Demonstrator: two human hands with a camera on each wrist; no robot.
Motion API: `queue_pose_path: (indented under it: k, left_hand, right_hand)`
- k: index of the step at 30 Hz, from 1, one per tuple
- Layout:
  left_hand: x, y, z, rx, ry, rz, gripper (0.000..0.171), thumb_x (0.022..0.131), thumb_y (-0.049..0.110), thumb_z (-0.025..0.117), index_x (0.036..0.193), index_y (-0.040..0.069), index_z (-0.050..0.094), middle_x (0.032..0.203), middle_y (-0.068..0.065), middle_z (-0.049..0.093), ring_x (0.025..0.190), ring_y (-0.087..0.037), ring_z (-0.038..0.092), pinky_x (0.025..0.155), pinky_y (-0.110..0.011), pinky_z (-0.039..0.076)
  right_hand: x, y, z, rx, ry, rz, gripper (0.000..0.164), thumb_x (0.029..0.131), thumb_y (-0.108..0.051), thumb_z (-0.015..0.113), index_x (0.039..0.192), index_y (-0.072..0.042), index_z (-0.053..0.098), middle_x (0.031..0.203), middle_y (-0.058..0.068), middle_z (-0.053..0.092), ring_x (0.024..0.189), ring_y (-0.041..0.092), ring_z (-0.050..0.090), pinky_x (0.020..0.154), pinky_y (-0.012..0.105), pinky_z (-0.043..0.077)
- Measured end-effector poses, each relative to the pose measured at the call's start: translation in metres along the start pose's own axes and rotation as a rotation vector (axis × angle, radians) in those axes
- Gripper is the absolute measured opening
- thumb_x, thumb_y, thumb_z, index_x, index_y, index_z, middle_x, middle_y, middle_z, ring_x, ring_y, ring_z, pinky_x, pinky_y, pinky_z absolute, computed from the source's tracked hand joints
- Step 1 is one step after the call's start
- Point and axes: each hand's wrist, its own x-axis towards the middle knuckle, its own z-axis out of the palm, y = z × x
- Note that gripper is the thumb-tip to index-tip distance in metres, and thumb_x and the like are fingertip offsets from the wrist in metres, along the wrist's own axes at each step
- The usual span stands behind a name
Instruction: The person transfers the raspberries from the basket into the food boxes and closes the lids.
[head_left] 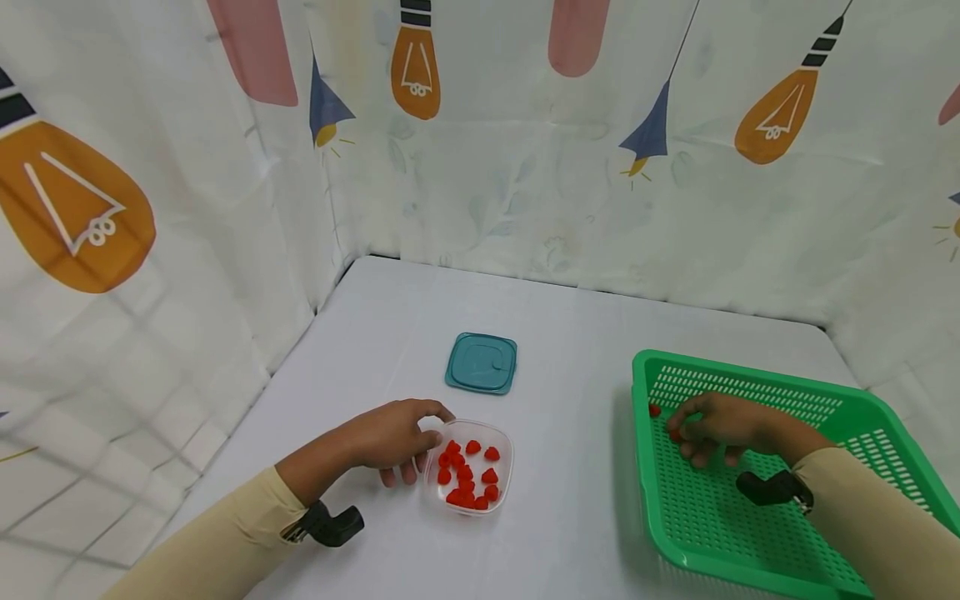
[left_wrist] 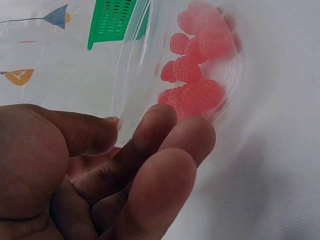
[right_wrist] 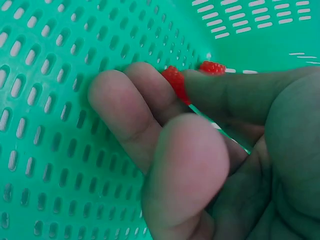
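Note:
My left hand (head_left: pixel 397 437) grips the near-left rim of a clear plastic container (head_left: pixel 507 467), thumb at the lip and fingers against the outer wall. Several red raspberries (left_wrist: pixel 187 70) lie inside it, seen through the cloudy wall in the left wrist view. Over at the right, my right hand (head_left: pixel 723 425) reaches down into a green perforated basket (head_left: pixel 645 500). Between its thumb and fingertip it pinches one raspberry (right_wrist: pixel 175 81), low near the basket floor. Another raspberry (right_wrist: pixel 213 67) lies just beyond, by the basket's corner.
A teal square lid (head_left: pixel 482 363) lies on the white table (head_left: pixel 570 433) behind the container. The basket's raised rim surrounds the right hand. Printed curtains (head_left: pixel 510 167) hang along the back and left sides of the table.

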Motion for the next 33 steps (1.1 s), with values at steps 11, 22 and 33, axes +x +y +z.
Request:
queue_pose_path:
  k: [11,22,33]
  left_hand:
    - [0.001,0.000,0.000,-0.003,-0.002,-0.001,0.040,0.099,0.024,0.069,0.138,0.024,0.059,0.077,-0.006,0.066,0.059,-0.023,0.068,0.048,-0.033,0.056]
    - [0.000,0.001,0.000,-0.002,0.002,-0.002,0.041,0.099,0.024,0.069,0.138,0.024,0.059,0.076,-0.007,0.066,0.058,-0.023,0.067,0.048,-0.033,0.056]
    - [0.000,0.000,0.001,0.002,0.002,0.002,0.040,0.099,0.024,0.069,0.138,0.024,0.059,0.077,-0.006,0.066,0.058,-0.023,0.067,0.048,-0.033,0.056]
  right_hand:
    - [0.000,0.001,0.001,0.009,-0.008,-0.035,0.028,0.104,-0.009,0.055,0.128,0.000,0.066,0.092,0.015,0.071,0.083,0.033,0.071,0.050,0.035,0.049]
    - [-0.011,-0.012,-0.015,0.032,0.006,-0.113,0.035,0.105,-0.010,0.053,0.136,0.003,0.062,0.104,0.018,0.069,0.089,0.037,0.072,0.058,0.049,0.059]
    - [-0.031,-0.048,-0.032,0.047,-0.004,-0.157,0.042,0.104,-0.017,0.060,0.141,0.002,0.057,0.111,0.021,0.069,0.099,0.037,0.071,0.060,0.048,0.060]
